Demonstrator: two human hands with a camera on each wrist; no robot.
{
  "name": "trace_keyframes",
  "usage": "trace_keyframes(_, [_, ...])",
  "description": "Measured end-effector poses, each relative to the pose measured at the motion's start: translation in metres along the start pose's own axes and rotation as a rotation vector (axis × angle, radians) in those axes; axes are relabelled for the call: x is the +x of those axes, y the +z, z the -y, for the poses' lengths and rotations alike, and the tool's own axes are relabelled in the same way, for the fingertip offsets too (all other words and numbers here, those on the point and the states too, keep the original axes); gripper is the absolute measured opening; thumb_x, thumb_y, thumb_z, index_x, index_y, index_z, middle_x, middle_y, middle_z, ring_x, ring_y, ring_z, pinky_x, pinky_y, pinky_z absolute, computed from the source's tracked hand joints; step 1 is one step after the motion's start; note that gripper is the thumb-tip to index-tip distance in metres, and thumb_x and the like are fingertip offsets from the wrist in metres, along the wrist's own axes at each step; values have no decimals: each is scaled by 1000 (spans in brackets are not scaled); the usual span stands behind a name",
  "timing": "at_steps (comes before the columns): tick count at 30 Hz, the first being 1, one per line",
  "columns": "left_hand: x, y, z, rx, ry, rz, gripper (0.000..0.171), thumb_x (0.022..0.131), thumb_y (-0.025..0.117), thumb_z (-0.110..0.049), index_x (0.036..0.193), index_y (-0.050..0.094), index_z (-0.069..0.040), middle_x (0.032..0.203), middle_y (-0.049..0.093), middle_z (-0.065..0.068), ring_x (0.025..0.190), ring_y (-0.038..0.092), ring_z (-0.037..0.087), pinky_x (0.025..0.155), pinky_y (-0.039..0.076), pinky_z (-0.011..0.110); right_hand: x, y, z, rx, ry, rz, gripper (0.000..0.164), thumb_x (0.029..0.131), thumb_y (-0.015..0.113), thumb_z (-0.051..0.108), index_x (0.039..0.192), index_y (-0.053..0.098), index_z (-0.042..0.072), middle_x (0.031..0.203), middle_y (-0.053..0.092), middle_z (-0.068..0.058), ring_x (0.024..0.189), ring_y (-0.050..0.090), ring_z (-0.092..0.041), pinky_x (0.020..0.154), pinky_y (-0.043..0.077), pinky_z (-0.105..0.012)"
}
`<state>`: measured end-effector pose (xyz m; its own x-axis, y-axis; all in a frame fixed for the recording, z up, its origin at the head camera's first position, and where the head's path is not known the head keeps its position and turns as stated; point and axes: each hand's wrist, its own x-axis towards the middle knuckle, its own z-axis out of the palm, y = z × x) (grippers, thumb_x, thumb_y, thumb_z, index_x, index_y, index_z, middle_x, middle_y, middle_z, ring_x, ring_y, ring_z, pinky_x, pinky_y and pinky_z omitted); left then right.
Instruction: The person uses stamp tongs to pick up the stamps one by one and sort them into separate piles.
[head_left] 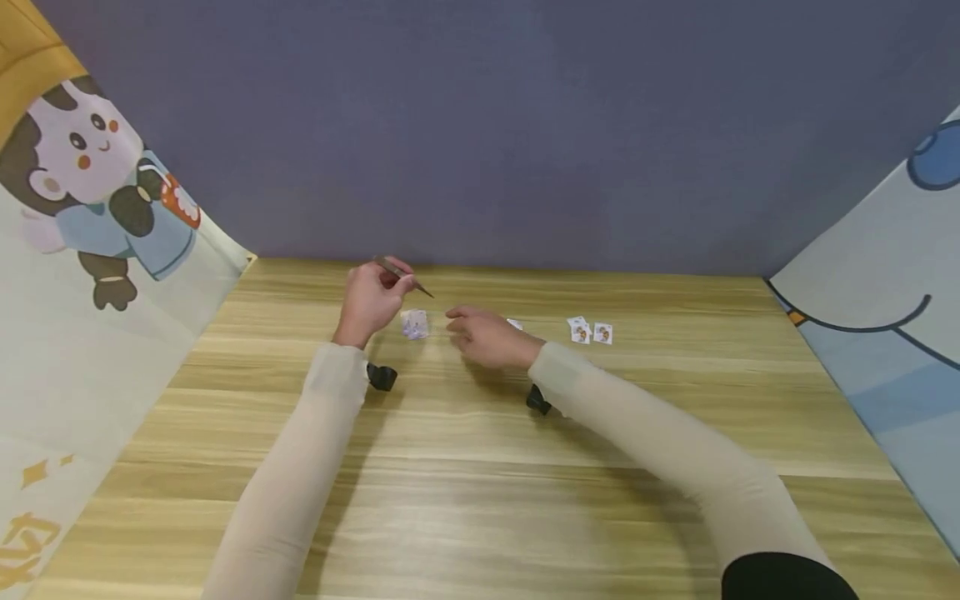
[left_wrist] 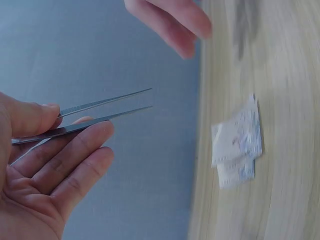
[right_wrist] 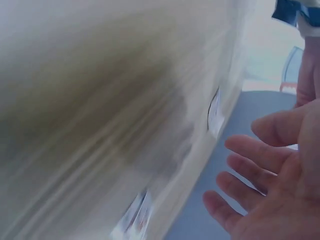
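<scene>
My left hand (head_left: 373, 302) pinches a pair of metal tweezers (left_wrist: 81, 126) between thumb and fingers, above the back of the table. The two tips of the tweezers stand apart, with nothing between them in the left wrist view. Just below that hand lies a small overlapping pile of pale, purple-printed square pieces (head_left: 415, 324). To the right of the pile hovers my right hand (head_left: 487, 337), holding nothing, its fingers loosely bent and spread in the right wrist view. Part of a white piece (head_left: 514, 324) shows behind this hand; the rest is hidden.
Further right on the wooden table (head_left: 480, 483) lie several small white squares with an orange-brown print (head_left: 580, 333), one of them (head_left: 603, 333) set slightly apart. A grey-blue wall (head_left: 510, 142) rises at the table's back edge. Cartoon-printed panels (head_left: 105, 350) flank the table.
</scene>
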<state>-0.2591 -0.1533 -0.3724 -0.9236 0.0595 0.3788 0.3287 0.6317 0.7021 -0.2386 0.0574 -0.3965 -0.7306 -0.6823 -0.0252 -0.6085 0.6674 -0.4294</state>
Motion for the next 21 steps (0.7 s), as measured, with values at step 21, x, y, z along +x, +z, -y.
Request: trace_keyframes(21, [43,94,-28,-27,-53,176,13,91,64,-10,99,67,-1,89,68,7,82,64,19,72,52,32,-40,-30,-106,-86,-116,-16,28,96,46,-2,119,61,-5,124,55,-18,118,49,-32,103,35,-41])
